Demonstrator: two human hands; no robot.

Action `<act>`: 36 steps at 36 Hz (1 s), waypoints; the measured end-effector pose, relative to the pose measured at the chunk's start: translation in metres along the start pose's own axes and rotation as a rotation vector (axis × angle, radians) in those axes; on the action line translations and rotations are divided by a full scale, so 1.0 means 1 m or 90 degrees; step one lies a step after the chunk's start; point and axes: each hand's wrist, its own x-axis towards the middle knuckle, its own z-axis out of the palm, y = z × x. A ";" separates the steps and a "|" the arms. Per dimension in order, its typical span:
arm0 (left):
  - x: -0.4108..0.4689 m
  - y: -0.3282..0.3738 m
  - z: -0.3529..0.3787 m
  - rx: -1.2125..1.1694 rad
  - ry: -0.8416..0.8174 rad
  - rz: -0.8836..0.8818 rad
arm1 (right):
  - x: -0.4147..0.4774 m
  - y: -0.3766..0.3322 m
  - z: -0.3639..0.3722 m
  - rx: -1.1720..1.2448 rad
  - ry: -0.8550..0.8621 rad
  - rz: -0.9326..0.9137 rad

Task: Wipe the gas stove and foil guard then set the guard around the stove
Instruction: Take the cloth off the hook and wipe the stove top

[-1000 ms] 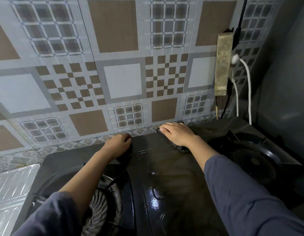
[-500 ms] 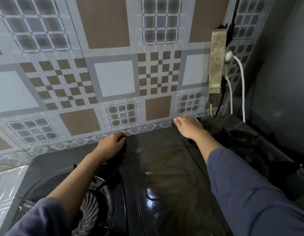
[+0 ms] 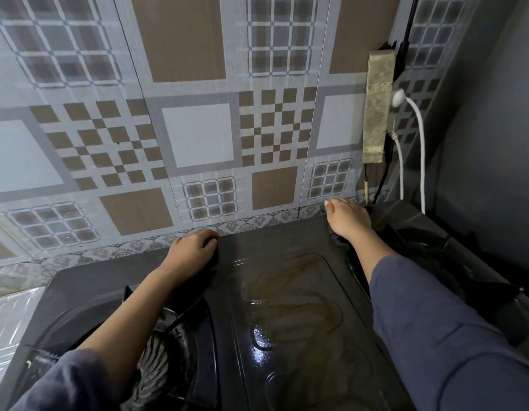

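Fingers (image 3: 208, 243) of the left hand (image 3: 189, 253) are curled down over the back edge of the stove (image 3: 275, 280), at about eleven o'clock from its wet centre panel; something dark seems to be pinned beneath the knuckles, but whether it is cloth or only the stove's rim cannot be told. That hand is seen where it was a second ago. At nine o'clock from the stove, a ribbed sheet of foil guard (image 3: 11, 318) is seen lying flat on the counter, not yet set around anything. Further right, the right hand (image 3: 347, 219) is pressed flat, fingers nearly straight, on a dark cloth (image 3: 335, 240) at the one o'clock corner by the wall; it is found further right and nearer the wall than a second ago. The wipe is therefore judged to have been carried along the rear edge toward the right burner (image 3: 429, 256). Streaks left on the centre panel suggest the stove is only partly wiped, and the guard is judged untouched.
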 end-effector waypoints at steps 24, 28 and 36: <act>-0.003 0.001 0.000 0.004 0.003 0.007 | -0.009 -0.033 0.002 0.001 -0.035 0.311; -0.007 0.001 -0.001 0.007 0.010 0.019 | -0.015 -0.040 0.002 0.012 -0.045 0.320; -0.013 -0.001 0.000 0.065 -0.020 0.008 | -0.037 -0.054 0.015 0.012 0.013 0.276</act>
